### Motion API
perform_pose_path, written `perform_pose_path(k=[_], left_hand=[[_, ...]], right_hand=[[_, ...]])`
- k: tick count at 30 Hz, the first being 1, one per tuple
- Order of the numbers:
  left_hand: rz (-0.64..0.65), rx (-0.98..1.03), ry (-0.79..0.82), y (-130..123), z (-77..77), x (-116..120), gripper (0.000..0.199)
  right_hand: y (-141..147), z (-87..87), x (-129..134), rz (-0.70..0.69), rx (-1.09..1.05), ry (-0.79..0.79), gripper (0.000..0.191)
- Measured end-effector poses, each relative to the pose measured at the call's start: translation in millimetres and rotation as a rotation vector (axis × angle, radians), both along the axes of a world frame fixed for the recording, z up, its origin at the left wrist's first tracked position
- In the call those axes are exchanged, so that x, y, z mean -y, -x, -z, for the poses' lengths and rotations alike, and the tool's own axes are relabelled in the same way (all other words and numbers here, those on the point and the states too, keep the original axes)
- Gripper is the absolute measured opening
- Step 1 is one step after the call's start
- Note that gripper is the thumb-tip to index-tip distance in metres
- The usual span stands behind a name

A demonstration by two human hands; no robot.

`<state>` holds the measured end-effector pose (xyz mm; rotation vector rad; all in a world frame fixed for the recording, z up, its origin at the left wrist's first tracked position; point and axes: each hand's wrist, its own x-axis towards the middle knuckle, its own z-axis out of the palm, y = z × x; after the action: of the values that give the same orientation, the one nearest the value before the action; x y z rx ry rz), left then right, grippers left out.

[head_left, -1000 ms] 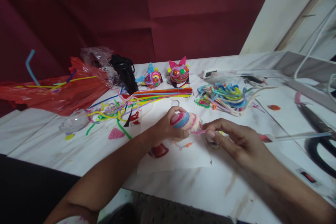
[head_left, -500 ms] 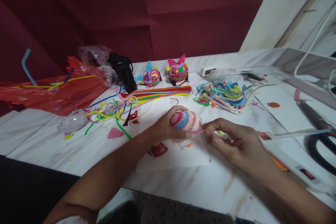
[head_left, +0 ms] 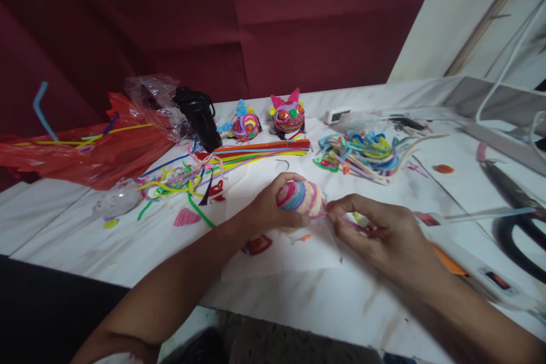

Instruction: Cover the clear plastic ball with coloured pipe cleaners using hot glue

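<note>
My left hand (head_left: 279, 205) is wrapped round a ball (head_left: 301, 198) banded in pink, blue and cream strands. At the ball's right side, my right hand (head_left: 367, 224) pinches a pink pipe cleaner (head_left: 316, 216), whose near end runs along the ball's lower edge by my left thumb. Its other end passes through my right palm. Under both hands lies a white paper sheet (head_left: 298, 264). A red wound piece (head_left: 257, 245) and a small orange bit (head_left: 305, 237) rest on that sheet below the ball. The ball's left side is hidden by my fingers.
Two decorated heads (head_left: 289, 115) stand at the back beside a black bottle (head_left: 199, 116). Pipe cleaners (head_left: 268, 149) lie before them, with a tangled bunch (head_left: 369, 151) to the right. Scissors (head_left: 514, 199) and a white glue gun (head_left: 482, 273) are at right, a red plastic bag (head_left: 98, 153) at left.
My right hand has shifted slightly left, closer to the ball, with the pink pipe cleaner still pinched. My left hand keeps its hold on the ball.
</note>
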<state>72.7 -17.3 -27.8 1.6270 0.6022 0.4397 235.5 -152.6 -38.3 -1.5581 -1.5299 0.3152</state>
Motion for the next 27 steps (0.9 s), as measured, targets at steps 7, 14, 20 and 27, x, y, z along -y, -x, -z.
perform_pose_path(k=[7,14,20,27], left_hand=[[-0.031,0.023,-0.067,0,2.8,1,0.063],[-0.017,0.017,0.035,0,3.0,2,0.064],[-0.045,0.066,0.196,-1,1.3,2,0.062],[-0.097,0.109,0.246,3,0.5,-8,0.059]], right_hand=[[-1,0.6,-1,-0.042,-0.015,0.014,0.017],[-5,-2.4,-3,-0.059,-0.008,0.014,0.02],[-10,-3.9,-12,-0.009,0.027,-0.025,0.024],[-31,-26.8,37,0.266,0.247,-0.167,0.031]])
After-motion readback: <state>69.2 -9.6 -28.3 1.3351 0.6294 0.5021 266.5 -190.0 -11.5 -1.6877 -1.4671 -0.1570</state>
